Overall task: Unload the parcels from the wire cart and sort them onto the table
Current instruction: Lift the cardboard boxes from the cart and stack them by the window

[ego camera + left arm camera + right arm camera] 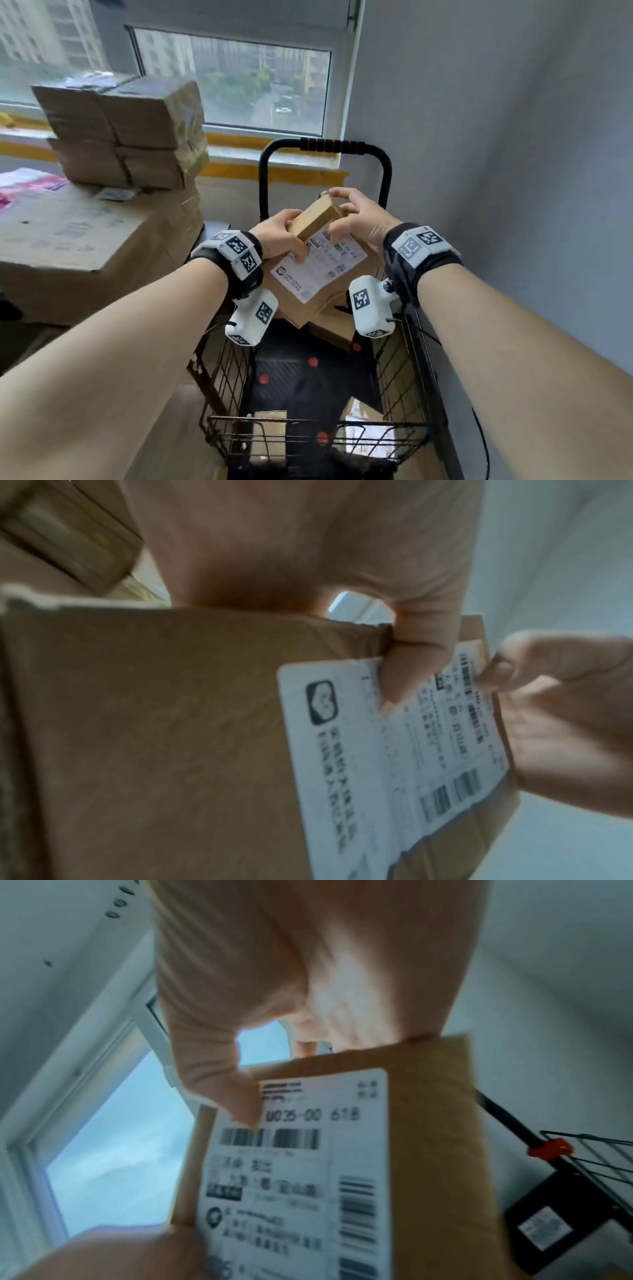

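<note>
Risk first: we judge the small box (317,216), perched tilted atop the labelled parcel (318,274), could slide off into the wire cart (404,356) below. Both arms reach forward over the cart. Our left hand (279,234) and right hand (359,217) curl their fingers around the stack, thumbs pressing the label.

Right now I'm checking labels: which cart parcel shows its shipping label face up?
The large box under both hands; the small box on it shows plain cardboard.

Black wristbands (404,263); white marker-tagged camera pods (371,306).
</note>
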### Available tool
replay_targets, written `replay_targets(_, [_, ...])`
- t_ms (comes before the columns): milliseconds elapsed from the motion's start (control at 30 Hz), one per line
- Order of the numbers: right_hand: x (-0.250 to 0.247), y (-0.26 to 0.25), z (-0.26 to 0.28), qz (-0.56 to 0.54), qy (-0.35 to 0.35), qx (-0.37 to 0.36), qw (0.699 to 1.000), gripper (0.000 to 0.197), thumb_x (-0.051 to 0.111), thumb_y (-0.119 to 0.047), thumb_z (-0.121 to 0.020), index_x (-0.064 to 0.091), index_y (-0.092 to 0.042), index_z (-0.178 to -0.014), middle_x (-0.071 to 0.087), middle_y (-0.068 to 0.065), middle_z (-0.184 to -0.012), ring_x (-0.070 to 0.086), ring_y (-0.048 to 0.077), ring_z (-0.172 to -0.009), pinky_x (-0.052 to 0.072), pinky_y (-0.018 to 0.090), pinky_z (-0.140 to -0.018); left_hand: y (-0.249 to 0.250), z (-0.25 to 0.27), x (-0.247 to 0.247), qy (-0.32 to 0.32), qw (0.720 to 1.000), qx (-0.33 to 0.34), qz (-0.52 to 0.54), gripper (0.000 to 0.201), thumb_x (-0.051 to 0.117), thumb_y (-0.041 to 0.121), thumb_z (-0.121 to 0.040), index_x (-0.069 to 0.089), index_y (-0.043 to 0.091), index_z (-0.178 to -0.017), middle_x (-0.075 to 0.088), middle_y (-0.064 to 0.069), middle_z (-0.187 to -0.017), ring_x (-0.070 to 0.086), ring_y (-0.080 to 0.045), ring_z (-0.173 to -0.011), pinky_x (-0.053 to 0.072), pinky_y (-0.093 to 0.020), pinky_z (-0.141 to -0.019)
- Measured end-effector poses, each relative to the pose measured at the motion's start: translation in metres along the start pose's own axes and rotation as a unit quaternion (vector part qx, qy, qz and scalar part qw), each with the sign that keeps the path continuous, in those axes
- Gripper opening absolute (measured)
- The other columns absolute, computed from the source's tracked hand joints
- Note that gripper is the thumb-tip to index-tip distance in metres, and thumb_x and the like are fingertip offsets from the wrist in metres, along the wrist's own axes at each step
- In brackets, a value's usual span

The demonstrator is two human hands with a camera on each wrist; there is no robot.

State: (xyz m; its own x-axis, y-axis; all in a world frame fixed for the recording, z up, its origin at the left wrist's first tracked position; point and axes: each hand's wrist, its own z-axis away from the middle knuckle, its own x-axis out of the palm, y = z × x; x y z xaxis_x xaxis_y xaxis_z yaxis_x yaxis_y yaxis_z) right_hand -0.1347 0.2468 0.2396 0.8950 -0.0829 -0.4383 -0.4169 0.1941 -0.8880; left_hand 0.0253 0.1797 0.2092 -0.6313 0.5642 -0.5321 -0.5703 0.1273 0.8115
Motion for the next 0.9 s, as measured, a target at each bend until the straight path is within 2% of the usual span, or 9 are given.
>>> replay_targets(100, [0.015,-0.03,0.006,0.008,0.025,-0.027,0.999,0.083,0.067,-0.016,-0.063,0.037,-0.03,-0.14,0.041,0.011,-0.141,0.056,0.025,-0.111,0.052,0.035,-0.081,-0.003,0.038,-0.029,0.078,0.994,-0.001,0.077,0.07,0.069,0.0,-0.069,0.043,0.025,-0.129,0.059,0.0,-0.102,0.063,-0.018,-0.081,0.055,-0.032,-0.073])
replay_targets(200, [0.031,-0.05,0.008,-0.021,0.078,-0.043,0.996,0.082,0.063,-0.015,-0.069,0.033,-0.023,-0.145,0.041,0.008,-0.143,0.047,0.025,-0.123,0.044,0.033,-0.088,-0.006,0.073,-0.061,0.115,0.983,0.011,0.14,0.055,0.071,0.007,-0.051,0.056,0.016,-0.104,0.066,-0.006,-0.095,0.065,-0.027,-0.083,0.055,-0.042,-0.084])
replay_targets(267, [0.048,-0.059,0.007,-0.041,0.069,-0.019,0.997,0.078,0.061,-0.016,-0.073,0.032,-0.024,-0.145,0.044,0.005,-0.141,0.041,0.023,-0.129,0.04,0.039,-0.096,-0.014,0.085,-0.085,0.145,0.975,0.006,0.17,0.063,0.067,0.013,-0.044,0.06,0.009,-0.106,0.069,-0.012,-0.103,0.067,-0.031,-0.089,0.057,-0.043,-0.079])
replay_targets(367, [0.082,-0.072,0.001,-0.055,-0.025,0.022,0.998,0.061,0.063,-0.018,-0.079,0.041,-0.018,-0.136,0.06,0.008,-0.123,0.059,0.022,-0.104,0.051,0.034,-0.078,-0.028,0.099,-0.116,0.163,0.967,-0.015,0.196,0.061,0.067,0.016,-0.045,0.059,0.003,-0.105,0.063,-0.018,-0.096,0.058,-0.031,-0.082,0.047,-0.037,-0.069])
replay_targets(433, [0.108,-0.084,0.002,-0.069,-0.074,0.039,0.994,0.041,0.06,-0.014,-0.086,0.048,-0.016,-0.125,0.065,0.008,-0.108,0.063,0.024,-0.094,0.053,0.037,-0.08,-0.034,0.107,-0.134,0.176,0.964,-0.033,0.197,0.048,0.064,0.02,-0.05,0.058,0.01,-0.096,0.059,-0.017,-0.09,0.049,-0.029,-0.082,0.036,-0.039,-0.073])
replay_targets(533, [0.142,-0.101,-0.008,-0.075,-0.084,0.04,0.993,0.036,0.061,-0.013,-0.088,0.05,-0.015,-0.122,0.066,0.006,-0.1,0.065,0.025,-0.092,0.054,0.041,-0.085,-0.044,0.119,-0.162,0.187,0.96,-0.039,0.207,0.016,0.063,0.02,-0.068,0.058,0.013,-0.081,0.06,-0.012,-0.081,0.051,-0.026,-0.074,0.039,-0.035,-0.074])
replay_targets(567, [0.153,-0.108,-0.014,-0.074,-0.078,0.037,0.994,0.036,0.06,-0.014,-0.089,0.05,-0.015,-0.123,0.067,0.007,-0.101,0.066,0.026,-0.093,0.054,0.042,-0.086,-0.051,0.119,-0.174,0.199,0.956,-0.044,0.21,0.006,0.061,0.019,-0.079,0.058,0.014,-0.081,0.062,-0.009,-0.076,0.052,-0.025,-0.07,0.041,-0.031,-0.07])
replay_targets(667, [0.187,-0.129,-0.04,-0.068,-0.064,0.028,0.995,0.034,0.059,-0.017,-0.089,0.052,-0.015,-0.122,0.067,0.011,-0.104,0.067,0.03,-0.095,0.054,0.047,-0.089,-0.082,0.111,-0.212,0.212,0.946,-0.058,0.237,0.012,0.051,0.023,-0.093,0.057,0.014,-0.087,0.063,-0.004,-0.067,0.05,-0.02,-0.064,0.04,-0.027,-0.063])
replay_targets(900, [0.293,-0.174,-0.108,-0.078,-0.037,0.067,0.994,0.015,0.057,-0.018,-0.092,0.056,-0.014,-0.107,0.065,0.011,-0.091,0.064,0.025,-0.075,0.055,0.042,-0.084,-0.16,0.071,-0.316,0.196,0.943,-0.091,0.254,0.038,0.052,0.034,-0.091,0.06,0.006,-0.116,0.068,-0.011,-0.101,0.063,-0.022,-0.076,0.051,-0.03,-0.071])
